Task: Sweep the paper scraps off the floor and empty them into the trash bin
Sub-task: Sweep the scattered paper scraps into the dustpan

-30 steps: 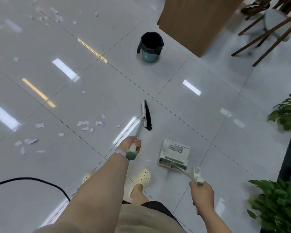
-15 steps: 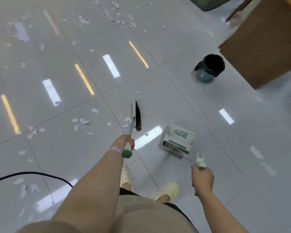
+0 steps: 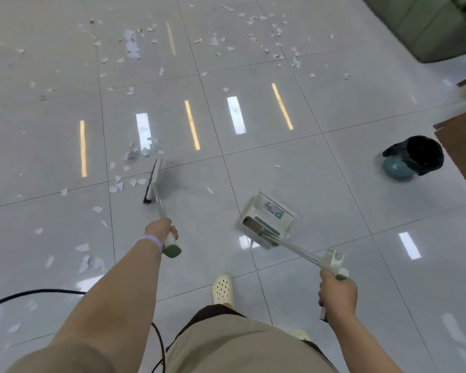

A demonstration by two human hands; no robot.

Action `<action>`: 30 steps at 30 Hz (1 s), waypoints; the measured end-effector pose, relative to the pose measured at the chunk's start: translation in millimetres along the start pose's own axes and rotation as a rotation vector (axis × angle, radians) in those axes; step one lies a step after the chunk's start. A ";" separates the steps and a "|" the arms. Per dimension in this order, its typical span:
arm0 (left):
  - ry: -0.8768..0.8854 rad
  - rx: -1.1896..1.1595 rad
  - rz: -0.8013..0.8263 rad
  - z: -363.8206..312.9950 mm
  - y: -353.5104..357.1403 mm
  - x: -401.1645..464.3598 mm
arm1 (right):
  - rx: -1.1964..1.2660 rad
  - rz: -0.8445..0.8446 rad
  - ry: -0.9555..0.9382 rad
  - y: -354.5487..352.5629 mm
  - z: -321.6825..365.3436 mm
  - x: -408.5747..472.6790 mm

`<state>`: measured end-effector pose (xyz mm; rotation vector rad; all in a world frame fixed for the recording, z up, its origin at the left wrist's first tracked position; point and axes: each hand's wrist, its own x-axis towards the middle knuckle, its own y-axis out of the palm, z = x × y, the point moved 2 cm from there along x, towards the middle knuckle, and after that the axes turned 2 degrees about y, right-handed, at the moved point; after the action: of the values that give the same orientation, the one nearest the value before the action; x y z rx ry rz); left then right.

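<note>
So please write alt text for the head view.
A person's left hand holds a broom beside paper scraps on the floor, the right hand holds a dustpan, and a trash bin stands at right.

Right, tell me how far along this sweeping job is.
Barely begun. Nothing looks done: the dustpan looks empty and paper scraps litter the floor. In hand: the left hand holds the broom beside a small scrap cluster, and the right hand holds the dustpan handle. Left: sweeping everything and emptying into the trash bin.
</note>
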<state>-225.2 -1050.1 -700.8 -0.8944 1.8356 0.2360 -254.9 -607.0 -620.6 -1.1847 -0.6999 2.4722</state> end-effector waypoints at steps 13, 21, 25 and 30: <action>-0.178 0.049 0.458 40.2 137.6 -73.3 | 0.238 -0.165 0.082 -46.6 7.9 19.6; -0.337 0.243 0.686 51.3 240.7 -127.1 | 0.218 -0.117 0.155 -83.5 -6.4 37.2; -0.396 0.298 0.745 73.7 265.8 -141.2 | 0.182 -0.141 0.161 -93.8 -30.9 31.1; -0.457 0.309 0.738 93.6 262.4 -148.2 | 0.170 -0.163 0.215 -97.0 -52.4 26.2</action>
<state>-306.3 -746.1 -676.2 0.0848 1.6299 0.5453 -223.0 -498.6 -612.2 -1.2514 -0.4955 2.1829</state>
